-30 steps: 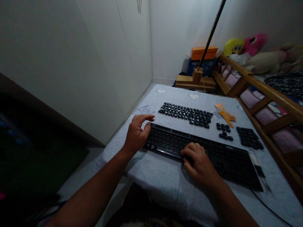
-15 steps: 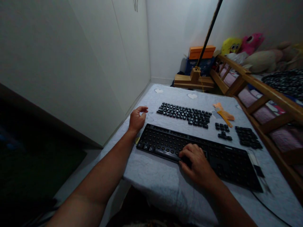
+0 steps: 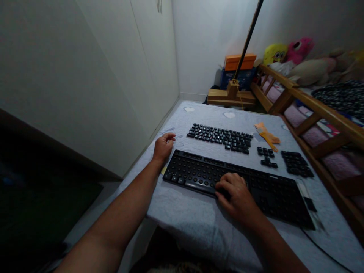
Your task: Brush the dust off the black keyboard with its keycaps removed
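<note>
A black keyboard (image 3: 196, 172) with its keycaps off lies across a table covered in a pale cloth (image 3: 196, 223). Behind it the removed keycaps (image 3: 220, 136) lie in rows, with smaller groups (image 3: 296, 163) to the right. My left hand (image 3: 163, 146) hovers just off the keyboard's far left corner. Its fingers are curled into a pinch, and I cannot make out what is in them. My right hand (image 3: 236, 195) rests on the keyboard's front middle, fingers bent down over it.
An orange tool (image 3: 267, 134) lies beyond the keycaps. A cable (image 3: 327, 246) trails off at the near right. A wooden bed rail (image 3: 313, 102) runs along the right side, a white wall (image 3: 113, 76) along the left. A wooden stand with a pole (image 3: 231, 94) sits behind the table.
My left hand has moved from above the keyboard's left end out past its far left corner, and its fingers have curled in. The right hand stays on the keyboard.
</note>
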`<state>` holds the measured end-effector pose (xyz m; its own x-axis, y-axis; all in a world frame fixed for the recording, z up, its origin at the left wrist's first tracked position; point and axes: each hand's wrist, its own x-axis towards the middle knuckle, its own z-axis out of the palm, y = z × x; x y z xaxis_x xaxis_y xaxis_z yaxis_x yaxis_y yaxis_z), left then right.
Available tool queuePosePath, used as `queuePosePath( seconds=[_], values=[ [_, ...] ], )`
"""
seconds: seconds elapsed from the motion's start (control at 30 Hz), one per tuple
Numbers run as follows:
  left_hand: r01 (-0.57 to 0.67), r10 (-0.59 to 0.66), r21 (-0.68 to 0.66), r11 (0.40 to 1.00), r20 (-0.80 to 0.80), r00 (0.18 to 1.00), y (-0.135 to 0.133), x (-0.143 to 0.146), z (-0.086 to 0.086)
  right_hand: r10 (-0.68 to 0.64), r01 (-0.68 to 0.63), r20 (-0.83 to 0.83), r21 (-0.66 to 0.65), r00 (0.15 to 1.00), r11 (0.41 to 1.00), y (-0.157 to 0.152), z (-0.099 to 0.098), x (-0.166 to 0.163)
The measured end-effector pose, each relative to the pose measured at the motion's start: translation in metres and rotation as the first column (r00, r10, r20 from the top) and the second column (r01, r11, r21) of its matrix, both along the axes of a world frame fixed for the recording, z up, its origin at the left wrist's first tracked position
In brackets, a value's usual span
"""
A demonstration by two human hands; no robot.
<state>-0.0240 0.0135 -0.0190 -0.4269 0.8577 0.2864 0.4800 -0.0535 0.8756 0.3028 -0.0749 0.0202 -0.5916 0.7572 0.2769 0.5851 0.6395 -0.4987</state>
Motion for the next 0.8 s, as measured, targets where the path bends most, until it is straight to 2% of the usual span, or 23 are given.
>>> queuePosePath(
  seconds=[0.23,0.5,0.63,0.8],
  values=[
    [0.011,-0.011,-0.035,0.999,0.008,1.0,0.0,0.0,0.0,0.009,-0.008,-0.049,0.014,0.999,1.0,0.001,0.001,0.001],
    [0.025,-0.023,-0.066,0.997,0.037,0.999,0.001,0.001,-0.003,0.033,-0.033,-0.022,0.013,0.999,0.999,-0.001,0.003,-0.001],
    [0.022,-0.009,-0.094,0.995,0.129,0.992,0.004,0.005,-0.001,0.032,-0.032,-0.021,0.007,0.999,0.999,-0.001,0.002,-0.001],
    [-0.005,0.065,-0.192,0.981,0.307,0.95,0.016,0.009,0.016,0.036,-0.036,-0.016,0.006,0.999,0.999,-0.001,0.001,-0.002]
  ],
)
